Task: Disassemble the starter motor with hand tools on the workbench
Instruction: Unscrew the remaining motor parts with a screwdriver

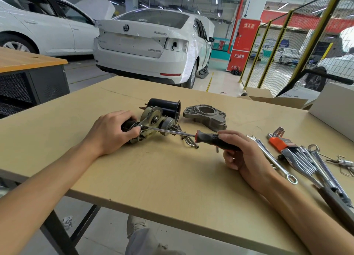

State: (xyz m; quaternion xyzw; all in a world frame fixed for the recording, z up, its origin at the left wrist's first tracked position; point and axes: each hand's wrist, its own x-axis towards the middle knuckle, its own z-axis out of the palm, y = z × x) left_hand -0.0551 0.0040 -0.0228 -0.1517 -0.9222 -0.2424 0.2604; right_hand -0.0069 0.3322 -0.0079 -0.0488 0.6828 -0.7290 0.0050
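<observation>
While the starter motor (151,121) lies on its side on the workbench (153,170), its black end is gripped by the curled fingers of the left hand (113,132). A screwdriver (191,136) is held by its handle in the right hand (243,155), fingers wrapped, tip set against the motor. Detached housing (206,116) and wrenches (298,159) are laid to the right.

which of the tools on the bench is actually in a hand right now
The black-and-red screwdriver: the right hand grips its handle. The wrenches and the orange hex key set lie untouched on the bench.
</observation>
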